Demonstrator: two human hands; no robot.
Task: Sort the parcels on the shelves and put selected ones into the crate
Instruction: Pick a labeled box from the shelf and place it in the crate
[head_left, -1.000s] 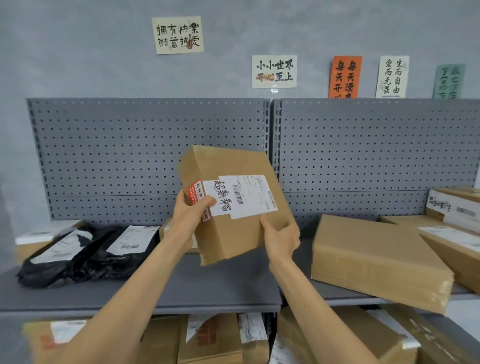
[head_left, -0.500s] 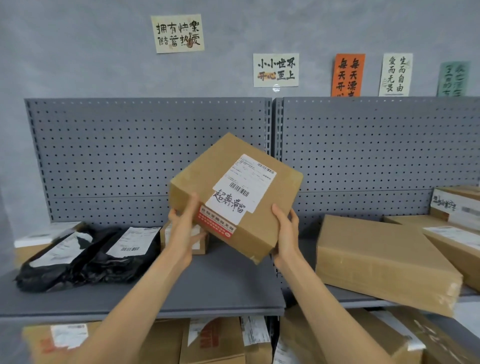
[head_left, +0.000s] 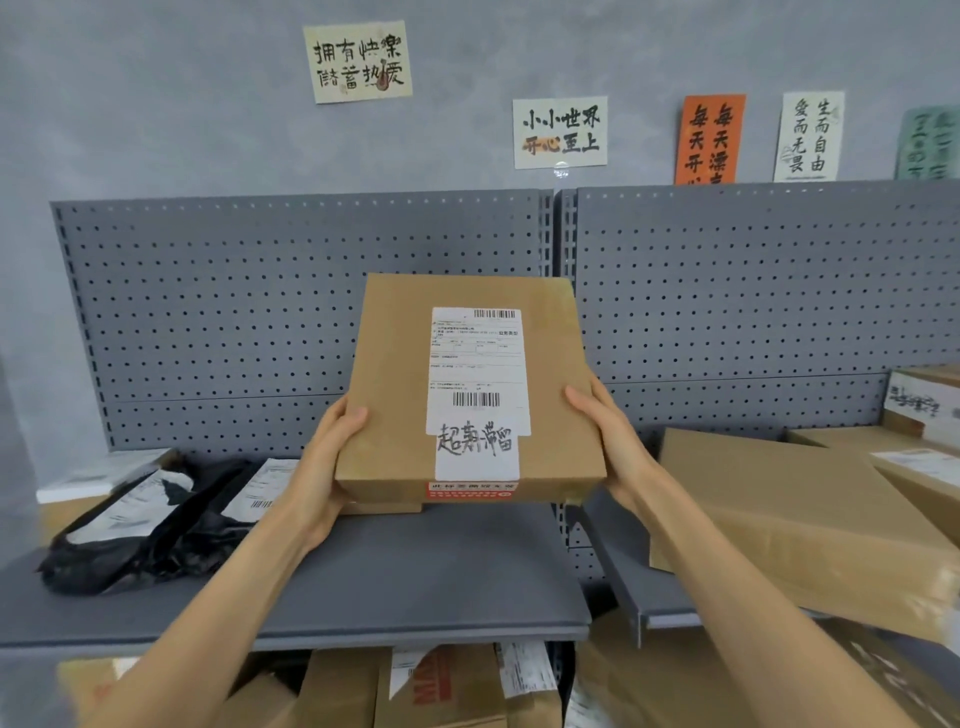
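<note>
— Brown cardboard, flat and squarish: that is the brown cardboard parcel (head_left: 470, 387) held up in the middle, above the grey metal shelf (head_left: 395, 582) and in front of the grey perforated back panel (head_left: 291, 312). What is on its face?

— A white printed shipping label (head_left: 477, 364) with two barcodes, a white strip with black handwritten characters below it, and a red sticker on the near edge.

— And the hands?

— The left hand (head_left: 324, 467) grips the parcel's left edge, thumb curled onto the top face. The right hand (head_left: 610, 447) grips the right edge the same way. The parcel touches nothing else.

— What lies on the shelf, from the left?

— A white flat box at the far left, then two black plastic mailer bags (head_left: 150, 525) with white labels, lying side by side. A small cardboard box sits just behind the held parcel, mostly hidden. On the right shelf a large plain cardboard box (head_left: 800, 525) lies tilted, with more cardboard boxes (head_left: 919, 415) stacked beyond it.

— Below?

— Cardboard parcels (head_left: 447, 686) packed on the lower level; how many is hard to tell.
</note>
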